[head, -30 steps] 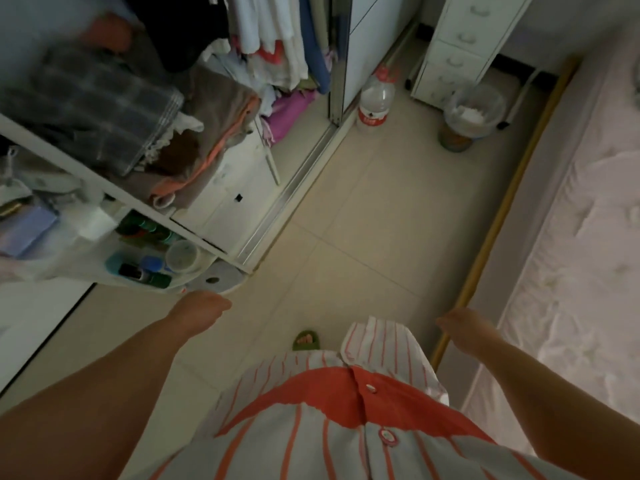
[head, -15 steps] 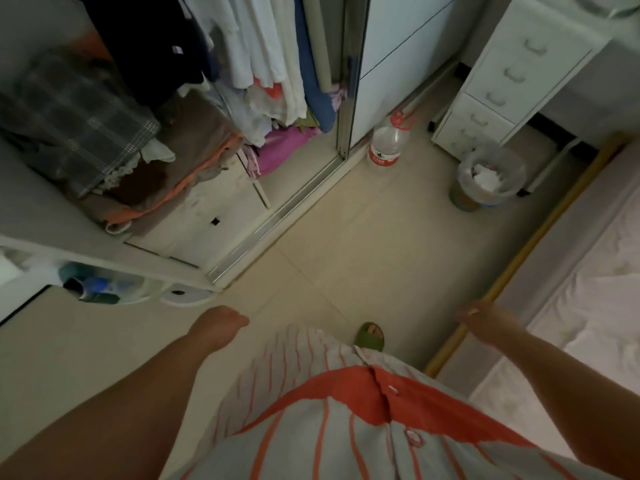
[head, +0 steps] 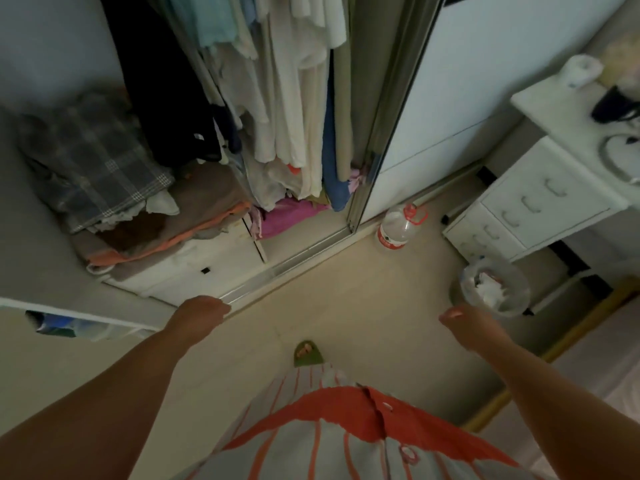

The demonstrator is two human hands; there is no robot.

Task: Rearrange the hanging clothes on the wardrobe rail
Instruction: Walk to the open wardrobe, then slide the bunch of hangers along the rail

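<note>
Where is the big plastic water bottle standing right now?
In the head view the water bottle stands on the floor right of centre, beside the wardrobe's sliding door, left of the white drawer unit.

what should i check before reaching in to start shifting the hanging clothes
1. Left hand free: ok, holds nothing.
2. Right hand free: ok, holds nothing.
3. Mirrored sliding wardrobe door open: ok, white and dark hanging clothes exposed.
4. Rail and hangers in view: not ok, above the frame.
5. Floor in front: ok, clear plastic water bottle with red label stands off to the right.
6. Folded grey plaid cloth pile stable: cannot tell.
</note>
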